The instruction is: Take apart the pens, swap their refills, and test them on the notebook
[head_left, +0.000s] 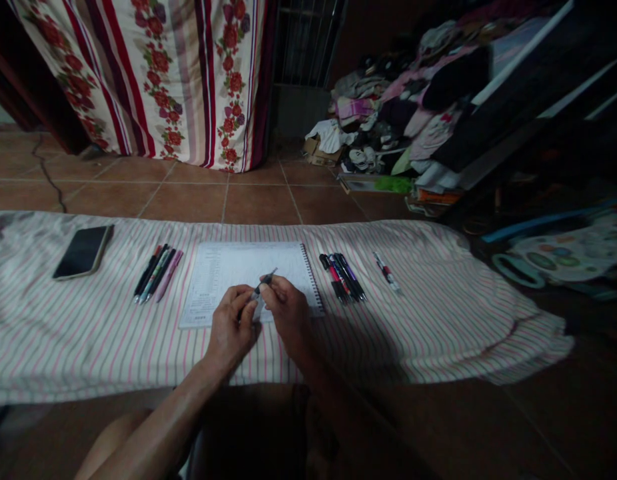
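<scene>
Bare forearms [161, 413] above a bench [438, 287] draped in rumpled, pink-and-grey-striped cloth

Both forearms stretch from the lower edge; the left hand [231, 327] and the right hand [292, 313] meet with fingers bent, thumbs and fingertips pinching narrowly on one slim, dark-gripped pen [267, 279] with a pointed end; it is held tilted above a flat white spiral notebook [248, 257], whose page bears fine print and whose coil runs down its right edge.

Left of the notebook lie four slender, smooth pens [161, 275] side by side, the one nearest the paper pink; farther left rests a flat, rectangular phone [81, 253] with a dark glassy face; right of the notebook sits a tight cluster of mostly dark pens [342, 277] with red and purple accents; beyond it one whitish pen [387, 273] with red and dark sections lies aslant.

Past the bench spread reddish-brown square floor tiles [258, 203]; over them hang a rose-patterned fabric curtain [158, 67] and, to the right, a jumbled heap of clothes [388, 113].
</scene>
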`<move>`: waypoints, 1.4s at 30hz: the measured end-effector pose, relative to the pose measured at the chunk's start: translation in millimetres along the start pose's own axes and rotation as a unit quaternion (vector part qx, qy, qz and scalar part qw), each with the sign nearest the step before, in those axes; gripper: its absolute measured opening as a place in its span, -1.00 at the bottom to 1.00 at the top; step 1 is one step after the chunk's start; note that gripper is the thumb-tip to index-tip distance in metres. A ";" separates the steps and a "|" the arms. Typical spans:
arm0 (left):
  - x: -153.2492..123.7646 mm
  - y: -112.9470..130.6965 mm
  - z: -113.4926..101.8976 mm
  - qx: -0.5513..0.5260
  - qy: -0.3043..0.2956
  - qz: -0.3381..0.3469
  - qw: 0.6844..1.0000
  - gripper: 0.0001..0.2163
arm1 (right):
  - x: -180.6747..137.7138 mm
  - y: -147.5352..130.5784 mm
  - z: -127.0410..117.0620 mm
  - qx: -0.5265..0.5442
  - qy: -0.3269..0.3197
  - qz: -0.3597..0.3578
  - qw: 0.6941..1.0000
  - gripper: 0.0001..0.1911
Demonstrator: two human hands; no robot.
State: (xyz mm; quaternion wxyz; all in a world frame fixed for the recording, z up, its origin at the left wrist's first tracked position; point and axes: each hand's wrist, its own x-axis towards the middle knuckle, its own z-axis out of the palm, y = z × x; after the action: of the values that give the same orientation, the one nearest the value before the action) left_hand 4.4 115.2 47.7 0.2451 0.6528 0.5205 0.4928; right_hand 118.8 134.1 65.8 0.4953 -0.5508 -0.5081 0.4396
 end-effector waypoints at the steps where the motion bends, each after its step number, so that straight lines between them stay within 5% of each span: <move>1: 0.8 0.1 -0.2 -0.018 -0.007 -0.008 1.000 -0.84 | 0.4 -0.9 -1.5 0.025 -0.012 -0.002 1.000 -0.72; 10: 7.7 8.1 -9.6 -0.157 -0.099 -0.117 0.976 -0.80 | 4.8 -2.1 -7.1 0.151 -0.091 0.075 0.982 -0.60; 20: 0.7 0.1 -5.5 -0.095 -0.011 -0.049 0.994 -0.85 | 3.8 -9.5 3.0 0.086 -0.050 0.049 0.994 -0.78; 42: -14.2 -0.7 8.0 0.080 0.059 0.053 0.994 -0.79 | -6.6 4.0 17.1 0.032 0.055 0.047 0.997 -0.72</move>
State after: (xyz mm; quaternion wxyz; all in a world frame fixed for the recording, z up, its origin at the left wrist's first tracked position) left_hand 11.6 103.9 38.4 0.1348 0.6670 0.5362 0.4994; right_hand 101.8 129.2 59.6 0.5185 -0.5814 -0.4389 0.4478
